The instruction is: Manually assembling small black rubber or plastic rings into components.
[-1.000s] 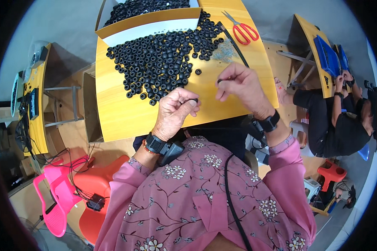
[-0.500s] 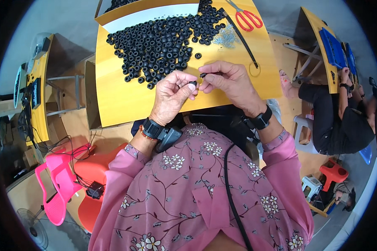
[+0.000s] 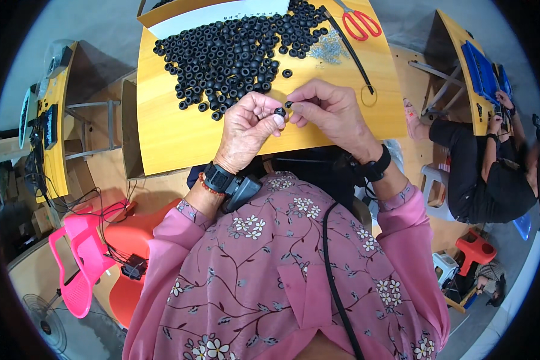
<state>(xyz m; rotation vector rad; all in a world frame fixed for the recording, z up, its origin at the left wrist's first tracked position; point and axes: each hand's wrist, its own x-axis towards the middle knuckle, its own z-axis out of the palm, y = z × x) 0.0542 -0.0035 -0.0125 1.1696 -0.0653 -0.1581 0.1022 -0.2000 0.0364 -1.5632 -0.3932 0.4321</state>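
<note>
Between the thumb and fingers of my left hand [image 3: 246, 127] is a small black rubber ring [image 3: 279, 111], like those heaped on the table. My right hand [image 3: 333, 114] pinches a small dark piece [image 3: 288, 104] close beside that ring; its exact kind is too small to tell. Both hands are above the front part of the yellow table [image 3: 180, 144]. Beyond them spreads a large pile of black rubber rings [image 3: 222, 66], with one loose ring [image 3: 287, 73] just past my fingertips.
A white-and-brown box [image 3: 216, 18] stands behind the pile. Small clear pieces [image 3: 328, 48], a black rod [image 3: 351, 54], red-handled scissors [image 3: 361, 25] and a thin loop [image 3: 369, 96] lie at the right. Another person [image 3: 486, 168] sits at a table with blue trays [image 3: 477, 69].
My hands have shifted slightly; the ring in my left hand is turned more upward, and the right hand's dark piece has come nearer to it. The view has tilted a little.
</note>
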